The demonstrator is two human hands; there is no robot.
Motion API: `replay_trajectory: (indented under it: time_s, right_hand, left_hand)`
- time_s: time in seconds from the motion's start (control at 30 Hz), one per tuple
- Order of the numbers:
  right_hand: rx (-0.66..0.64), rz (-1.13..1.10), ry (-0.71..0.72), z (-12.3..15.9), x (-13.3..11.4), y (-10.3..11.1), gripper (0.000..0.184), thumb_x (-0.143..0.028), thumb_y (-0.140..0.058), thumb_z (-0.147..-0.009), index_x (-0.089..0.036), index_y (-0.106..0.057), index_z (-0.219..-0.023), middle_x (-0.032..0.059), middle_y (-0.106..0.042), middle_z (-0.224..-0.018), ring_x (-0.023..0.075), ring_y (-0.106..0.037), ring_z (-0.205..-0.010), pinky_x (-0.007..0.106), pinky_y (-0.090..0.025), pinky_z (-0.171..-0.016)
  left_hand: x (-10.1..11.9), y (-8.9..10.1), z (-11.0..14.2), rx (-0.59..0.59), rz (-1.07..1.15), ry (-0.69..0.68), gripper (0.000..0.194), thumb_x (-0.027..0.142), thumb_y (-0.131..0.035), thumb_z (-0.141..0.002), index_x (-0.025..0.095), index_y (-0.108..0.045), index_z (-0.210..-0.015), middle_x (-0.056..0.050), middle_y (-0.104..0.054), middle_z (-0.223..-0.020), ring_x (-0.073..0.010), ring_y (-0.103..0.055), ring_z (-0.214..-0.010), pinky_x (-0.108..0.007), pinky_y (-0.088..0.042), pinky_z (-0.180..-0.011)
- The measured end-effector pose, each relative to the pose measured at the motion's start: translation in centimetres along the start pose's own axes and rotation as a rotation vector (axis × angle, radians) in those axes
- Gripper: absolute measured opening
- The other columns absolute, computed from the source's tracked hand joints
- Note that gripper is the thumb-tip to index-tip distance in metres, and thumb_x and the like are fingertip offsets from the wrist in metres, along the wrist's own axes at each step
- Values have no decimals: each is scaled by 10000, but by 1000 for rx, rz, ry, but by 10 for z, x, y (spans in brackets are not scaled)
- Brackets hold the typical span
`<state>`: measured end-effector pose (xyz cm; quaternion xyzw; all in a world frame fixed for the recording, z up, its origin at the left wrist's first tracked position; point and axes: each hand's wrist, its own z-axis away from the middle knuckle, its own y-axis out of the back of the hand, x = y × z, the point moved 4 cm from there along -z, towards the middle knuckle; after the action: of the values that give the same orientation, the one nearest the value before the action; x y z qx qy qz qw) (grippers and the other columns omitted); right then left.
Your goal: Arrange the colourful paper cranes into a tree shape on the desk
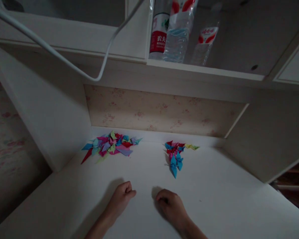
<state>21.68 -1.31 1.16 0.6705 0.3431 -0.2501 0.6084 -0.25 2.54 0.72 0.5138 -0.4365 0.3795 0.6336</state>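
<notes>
My left hand [122, 196] is curled into a fist at the lower middle, with nothing showing in it. To its right, my right hand [169, 201] is also closed in a loose fist, and no object shows between the fingers. The two fists are apart, at the white tabletop [144, 169]. Beyond the left one lies a large heap of folded paper cranes [112, 144] in many colours, against the back edge. A smaller cluster of paper cranes [173, 151] lies beyond my right hand, with blue ones [173, 166] nearest to it. Neither hand touches the paper.
Above the table hangs a shelf [204, 69] with several plastic bottles [176, 39]. A pale cable or lamp arm [72, 68] curves across the upper left. Side panels [45, 106] flank the desk, and floral wallpaper [151, 109] covers the back.
</notes>
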Motion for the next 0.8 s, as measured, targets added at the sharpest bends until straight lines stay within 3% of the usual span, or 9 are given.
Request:
replay_trajectory:
  time_s: [0.1,0.2,0.33,0.43,0.6,0.8]
  right_hand:
    - [-95,74,73,-38,-27,-5,337,-37,-471,-645,-210,-742,-747,16,-733,-775,173,-664,-726,257,-472,-672]
    - [-113,119,148,-95,-59,-13,336,-39,-485,-693,-211,-744,-821,11,-737,-881,162,-663,-847,252,-462,-798]
    - [-124,195,150,-174,-89,-40,267,-135,-543,-774,-214,-718,-958,29,-708,-1034,183,-636,-974,266,-442,-866]
    - [-107,279,86,-217,-98,-65,301,-224,-501,-853,-203,-656,-1110,78,-688,-1075,224,-629,-1006,318,-450,-853]
    - [-82,411,-58,-249,-95,-92,348,-342,-427,-927,-191,-581,-1199,130,-678,-1064,248,-633,-1009,345,-466,-811]
    - [-94,485,-191,-265,-75,-100,285,-360,-486,-924,-195,-614,-1118,126,-656,-1094,251,-620,-1036,381,-474,-840]
  left_hand:
    - [-4,1,-5,-6,15,-20,311,304,-533,-666,233,-247,-566,85,-230,-556,-105,-278,-524,-247,-224,-525]
    - [-5,1,-9,-14,25,-38,321,303,-535,-664,234,-239,-561,81,-236,-558,-108,-284,-533,-251,-230,-534]
    - [-10,-2,-12,-27,26,-34,307,285,-526,-683,235,-246,-566,77,-248,-559,-113,-296,-539,-258,-236,-540]
    - [-15,-4,-13,-36,-18,-35,285,255,-523,-700,233,-270,-570,72,-277,-560,-121,-315,-555,-266,-241,-548]
    - [-20,-10,-17,-95,-78,0,293,229,-552,-694,232,-289,-565,68,-299,-557,-128,-329,-566,-272,-246,-555]
    - [-16,-13,-19,-112,-172,65,274,234,-575,-697,231,-327,-580,64,-351,-554,-129,-361,-563,-265,-234,-541]
